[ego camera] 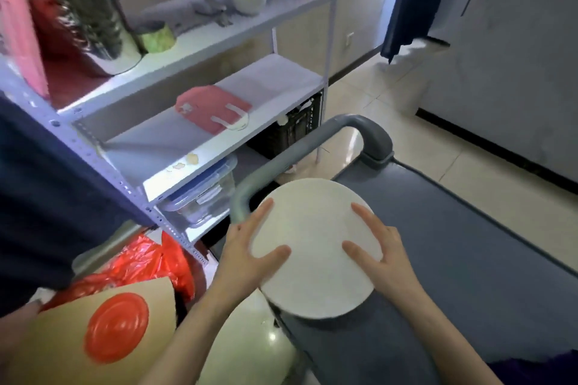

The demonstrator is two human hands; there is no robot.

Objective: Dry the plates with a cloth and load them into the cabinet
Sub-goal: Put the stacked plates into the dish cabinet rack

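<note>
A round white plate (pixel 316 244) is held in front of me above the near end of a grey padded cart (pixel 438 275). My left hand (pixel 247 247) grips its left rim, thumb on the top face. My right hand (pixel 378 253) grips the right rim the same way. A red and white cloth (pixel 212 108) lies folded on the middle shelf of the white metal shelving unit (pixel 175 166) to the left. No cloth is in my hands.
The cart's grey tubular handle (pixel 312 150) curves between plate and shelves. A clear lidded container (pixel 203 194) and a black crate (pixel 291 128) sit on the low shelf. A shiny metal pot (pixel 90 19) stands on the upper shelf. Red plastic bags (pixel 147 262) and a cardboard piece with a red disc (pixel 115 325) lie at lower left.
</note>
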